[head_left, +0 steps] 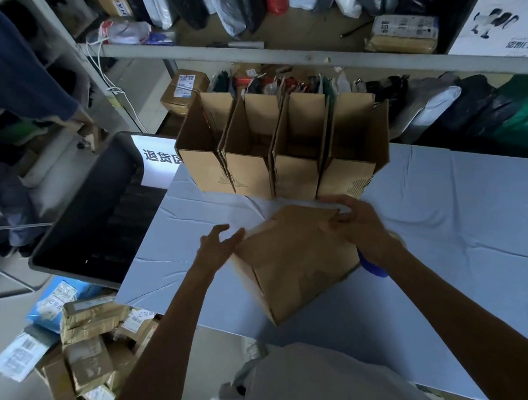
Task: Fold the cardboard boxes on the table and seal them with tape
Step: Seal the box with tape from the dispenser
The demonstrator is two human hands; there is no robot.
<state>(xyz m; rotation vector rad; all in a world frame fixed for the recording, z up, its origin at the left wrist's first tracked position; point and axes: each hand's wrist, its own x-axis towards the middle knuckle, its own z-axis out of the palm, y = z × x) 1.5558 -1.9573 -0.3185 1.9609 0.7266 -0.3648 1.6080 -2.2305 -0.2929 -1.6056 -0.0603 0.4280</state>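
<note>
A brown cardboard box (295, 260) sits tilted on the blue-covered table (460, 217), its flaps folded over on top. My right hand (358, 224) grips the far right flap edge of this box with curled fingers. My left hand (220, 245) hovers at the box's left side with fingers spread, touching or nearly touching its corner. A blue object (372, 265), partly hidden under my right wrist, lies at the box's right side. Several open folded boxes (280, 145) stand in a row at the table's far edge.
A black bin (88, 212) stands left of the table. Taped parcels (91, 343) are piled on the floor at lower left. Metal shelving (246, 54) with bagged goods runs behind the table. The table's right half (474, 191) shows bare cloth.
</note>
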